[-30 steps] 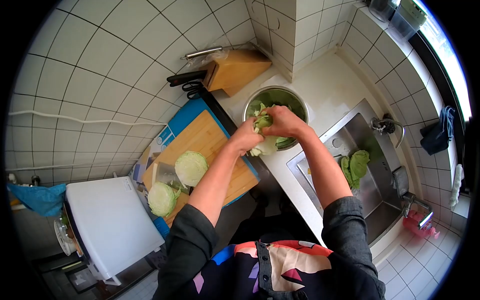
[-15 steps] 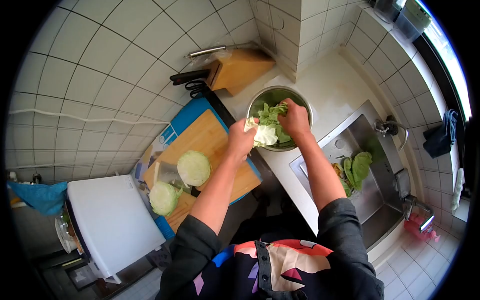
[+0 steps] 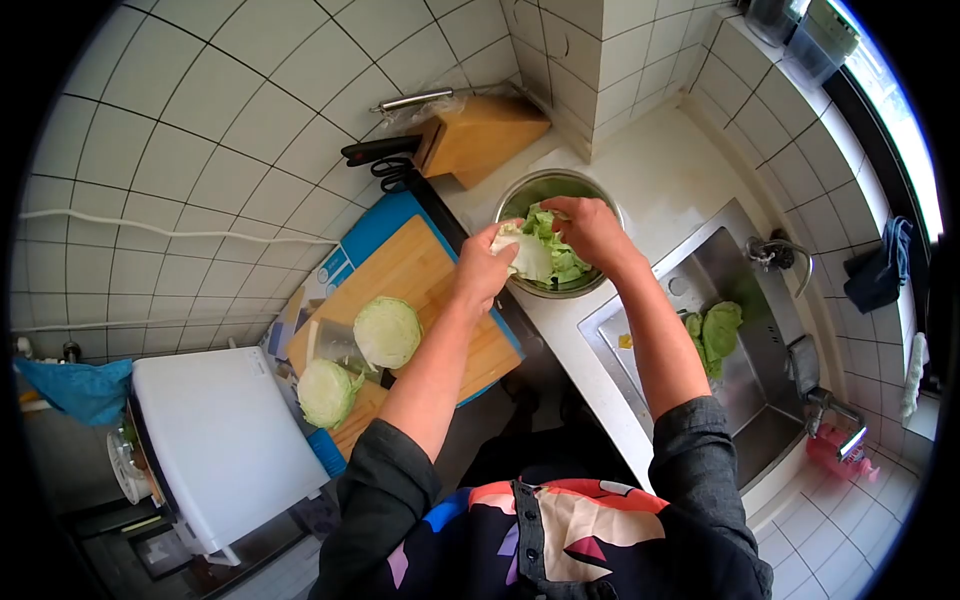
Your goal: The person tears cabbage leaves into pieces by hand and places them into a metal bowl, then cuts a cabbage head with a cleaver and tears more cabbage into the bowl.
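My left hand (image 3: 484, 264) is closed on a pale cabbage leaf (image 3: 527, 257) at the near left rim of a round metal pot (image 3: 610, 205). Over the pot's right side, my right hand (image 3: 590, 232) has its thumb and fingers pinched together at the torn green leaves; what it holds is too small to make out. Torn cabbage pieces (image 3: 566, 262) lie inside the pot. Two cut cabbage halves, one (image 3: 387, 333) on the wooden cutting board (image 3: 440, 310) and another (image 3: 327, 392) lower left, show their pale faces.
A knife block (image 3: 485, 140) with black-handled scissors (image 3: 392, 170) beside it stands behind the board. To the right, the metal sink (image 3: 765, 385) holds green outer leaves (image 3: 718, 333). A white appliance (image 3: 225, 440) is at the lower left, and a pink bottle (image 3: 838, 452) stands beyond the sink.
My hands have moved apart from their earlier position close together over the pot. The pale leaf in my left hand now lies over the pot's near left part.
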Demonstrator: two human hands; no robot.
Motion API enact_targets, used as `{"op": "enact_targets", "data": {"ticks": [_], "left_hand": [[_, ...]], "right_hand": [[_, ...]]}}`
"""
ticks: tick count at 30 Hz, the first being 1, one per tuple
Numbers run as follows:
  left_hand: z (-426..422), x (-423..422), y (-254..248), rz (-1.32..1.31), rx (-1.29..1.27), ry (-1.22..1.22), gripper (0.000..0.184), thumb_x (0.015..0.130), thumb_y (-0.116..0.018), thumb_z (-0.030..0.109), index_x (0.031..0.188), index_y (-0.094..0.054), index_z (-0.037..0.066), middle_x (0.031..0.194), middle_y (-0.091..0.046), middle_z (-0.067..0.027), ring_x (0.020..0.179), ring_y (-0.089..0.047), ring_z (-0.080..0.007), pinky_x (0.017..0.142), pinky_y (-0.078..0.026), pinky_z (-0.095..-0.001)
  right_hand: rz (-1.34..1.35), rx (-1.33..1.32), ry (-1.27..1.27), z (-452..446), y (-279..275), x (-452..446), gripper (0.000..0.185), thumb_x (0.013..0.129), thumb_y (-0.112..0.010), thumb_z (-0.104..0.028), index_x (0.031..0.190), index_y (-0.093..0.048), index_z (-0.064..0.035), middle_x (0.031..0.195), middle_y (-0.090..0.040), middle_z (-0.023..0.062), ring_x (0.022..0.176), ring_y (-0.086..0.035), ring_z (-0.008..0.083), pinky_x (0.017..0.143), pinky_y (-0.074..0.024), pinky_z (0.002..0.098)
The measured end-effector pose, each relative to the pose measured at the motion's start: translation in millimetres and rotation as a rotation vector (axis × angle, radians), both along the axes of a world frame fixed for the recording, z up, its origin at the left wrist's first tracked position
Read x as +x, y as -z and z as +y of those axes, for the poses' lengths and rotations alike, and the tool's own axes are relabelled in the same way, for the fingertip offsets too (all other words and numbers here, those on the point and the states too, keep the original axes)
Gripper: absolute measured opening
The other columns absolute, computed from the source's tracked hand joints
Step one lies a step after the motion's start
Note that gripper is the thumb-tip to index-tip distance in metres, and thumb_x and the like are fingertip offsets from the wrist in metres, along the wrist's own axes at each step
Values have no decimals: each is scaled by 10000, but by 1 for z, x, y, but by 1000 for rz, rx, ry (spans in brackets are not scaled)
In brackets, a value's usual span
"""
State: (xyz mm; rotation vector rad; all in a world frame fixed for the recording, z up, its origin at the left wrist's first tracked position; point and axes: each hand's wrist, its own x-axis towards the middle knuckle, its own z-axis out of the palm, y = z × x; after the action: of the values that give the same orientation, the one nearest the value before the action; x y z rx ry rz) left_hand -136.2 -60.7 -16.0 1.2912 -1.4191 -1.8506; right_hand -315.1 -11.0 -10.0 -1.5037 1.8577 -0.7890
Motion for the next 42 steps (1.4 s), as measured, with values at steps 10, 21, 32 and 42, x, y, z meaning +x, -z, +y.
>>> {"op": "enact_targets", "data": {"ticks": [10,21,32,42], "left_hand": [[1,-6,-11,-237,-148,209,512,737,-634,-53,1202,-424,-21,1036,-571,-97,922,-564,-173,806,-469,-295],[20,-23,6,-207,-149,63,343,766,-619,-36,1101,-552,-54,1007,-609,-94,879,-576,-129,748,-463,-249],[13,-21,10,378,47,-424,217,809,-594,-21,1025,-572,-15,938,-603,-93,796,-583,-136,695,-485,-259],[-5,-8,7,-76,-18,36,245,836,-625,88,1034,-587,-51,866,-639,-75,731,-609,-109,631,-494,-230]], "right_hand": [[-124,-337,-308,7,-4,18,284,754,-567,-52,1033,-615,-71,891,-605,167,858,-566,331,736,-456,397],[133,-354,314,-3,35,26,124,743,-596,-59,865,-609,-44,802,-615,187,733,-601,372,645,-488,419],[-1231,23,273,23,27,37,315,854,-540,-195,1113,-487,-26,801,-596,78,648,-572,136,513,-449,240],[-406,27,14,15,14,16,418,843,-621,-257,1092,-537,68,735,-612,143,609,-578,177,580,-455,324]]}}
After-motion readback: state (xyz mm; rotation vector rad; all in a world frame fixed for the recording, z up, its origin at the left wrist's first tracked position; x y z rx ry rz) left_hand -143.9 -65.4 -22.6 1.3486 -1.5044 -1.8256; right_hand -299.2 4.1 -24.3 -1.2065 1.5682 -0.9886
